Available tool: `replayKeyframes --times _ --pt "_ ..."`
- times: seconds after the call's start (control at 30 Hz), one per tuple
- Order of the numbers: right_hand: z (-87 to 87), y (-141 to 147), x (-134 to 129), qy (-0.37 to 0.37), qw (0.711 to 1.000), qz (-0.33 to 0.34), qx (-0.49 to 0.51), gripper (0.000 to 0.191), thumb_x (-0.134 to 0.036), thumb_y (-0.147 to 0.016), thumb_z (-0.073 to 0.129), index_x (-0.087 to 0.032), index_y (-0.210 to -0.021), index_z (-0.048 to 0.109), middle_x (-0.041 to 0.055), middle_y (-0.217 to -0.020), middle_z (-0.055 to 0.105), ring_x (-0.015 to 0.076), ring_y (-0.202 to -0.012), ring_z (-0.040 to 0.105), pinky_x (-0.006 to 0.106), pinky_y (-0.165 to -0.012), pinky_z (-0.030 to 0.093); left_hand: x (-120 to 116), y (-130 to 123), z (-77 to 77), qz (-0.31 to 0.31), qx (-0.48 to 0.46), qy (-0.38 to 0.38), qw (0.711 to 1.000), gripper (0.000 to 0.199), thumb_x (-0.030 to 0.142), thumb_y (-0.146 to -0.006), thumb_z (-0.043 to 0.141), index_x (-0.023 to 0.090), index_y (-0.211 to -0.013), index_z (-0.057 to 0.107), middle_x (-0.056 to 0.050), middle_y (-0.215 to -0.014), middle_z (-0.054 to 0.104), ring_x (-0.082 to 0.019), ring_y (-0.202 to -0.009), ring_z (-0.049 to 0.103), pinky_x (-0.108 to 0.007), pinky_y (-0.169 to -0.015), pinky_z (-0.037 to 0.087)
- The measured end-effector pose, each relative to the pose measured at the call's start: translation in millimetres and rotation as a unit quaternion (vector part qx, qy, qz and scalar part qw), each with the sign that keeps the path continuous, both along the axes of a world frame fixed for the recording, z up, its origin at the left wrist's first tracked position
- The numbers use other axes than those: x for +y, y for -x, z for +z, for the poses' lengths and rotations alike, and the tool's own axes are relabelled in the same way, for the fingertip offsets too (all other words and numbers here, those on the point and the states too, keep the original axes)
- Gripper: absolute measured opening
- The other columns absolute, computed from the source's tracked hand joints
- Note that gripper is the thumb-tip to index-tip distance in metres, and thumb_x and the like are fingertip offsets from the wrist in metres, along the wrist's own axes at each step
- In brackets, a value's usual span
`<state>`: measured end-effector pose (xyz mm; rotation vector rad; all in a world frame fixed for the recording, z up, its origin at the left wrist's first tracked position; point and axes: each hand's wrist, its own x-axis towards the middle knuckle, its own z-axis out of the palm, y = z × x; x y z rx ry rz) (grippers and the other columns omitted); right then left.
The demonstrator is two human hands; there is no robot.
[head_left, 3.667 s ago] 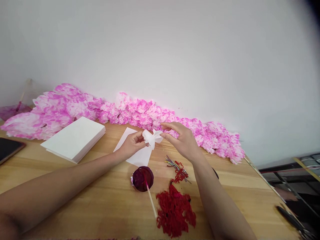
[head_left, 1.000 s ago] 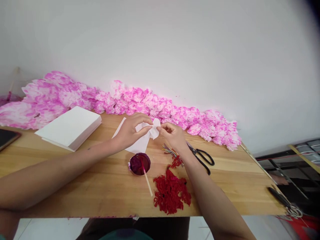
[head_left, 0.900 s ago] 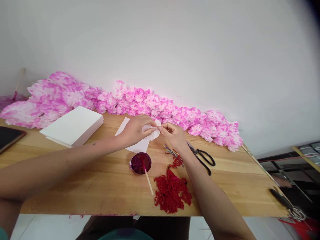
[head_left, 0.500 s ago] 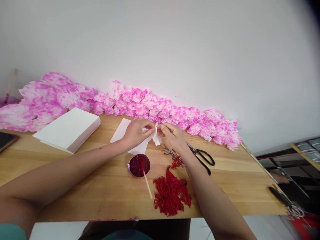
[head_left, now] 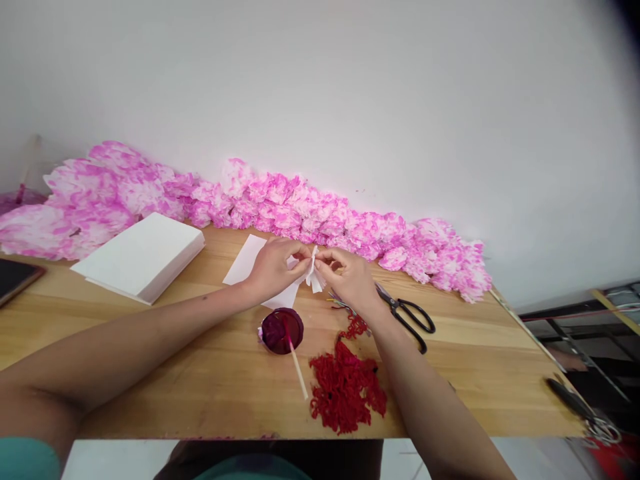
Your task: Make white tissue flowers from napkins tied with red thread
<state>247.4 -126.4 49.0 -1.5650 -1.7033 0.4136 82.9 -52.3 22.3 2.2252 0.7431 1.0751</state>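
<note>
Between my two hands is a small gathered piece of white tissue paper [head_left: 315, 279], its loose ends fanning downward. My left hand [head_left: 277, 269] pinches it from the left with thumb and fingertips. From the right, the thumb and fingers of my right hand [head_left: 349, 277] close on the same piece. Under and beside my left hand lie white paper sheets [head_left: 245, 261]. Below the hands stands a bowl of dark magenta dye [head_left: 283, 331] with a pale stick [head_left: 299, 367] leaning out. Red yarn [head_left: 347, 390] is heaped by my right forearm.
Pink-and-white paper flowers [head_left: 295, 207] line the wall. A thick stack of white paper [head_left: 143, 253] sits at the left, near a dark phone [head_left: 17, 280]. Black scissors [head_left: 407, 317] lie right of my right hand; another dark-handled tool [head_left: 567, 398] is at the right edge.
My right fingertips have moved left, closer against the paper and my left fingers. The paper's lower ends look more fanned out. The whole view has shifted slightly.
</note>
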Motion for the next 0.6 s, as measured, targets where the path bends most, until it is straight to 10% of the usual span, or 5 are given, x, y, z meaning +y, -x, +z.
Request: replayKeyframes --times 0.6 --pt "0.1 2.4 -0.1 -0.021 1.0 -0.008 -0.017 0.014 -0.029 -0.085 0.057 -0.022 -0.083 0.069 0.001 -0.079 0.071 0.0151 -0.071 0.063 0.027 -0.066 0.047 0.3 1.4 1.3 0.014 0.007 -0.024 1.0 0.01 0.022 -0.082 0.057 0.02 -0.074 0.062 0.001 -0.076 0.069 -0.017 -0.076 0.06 -0.032 -0.079 0.037"
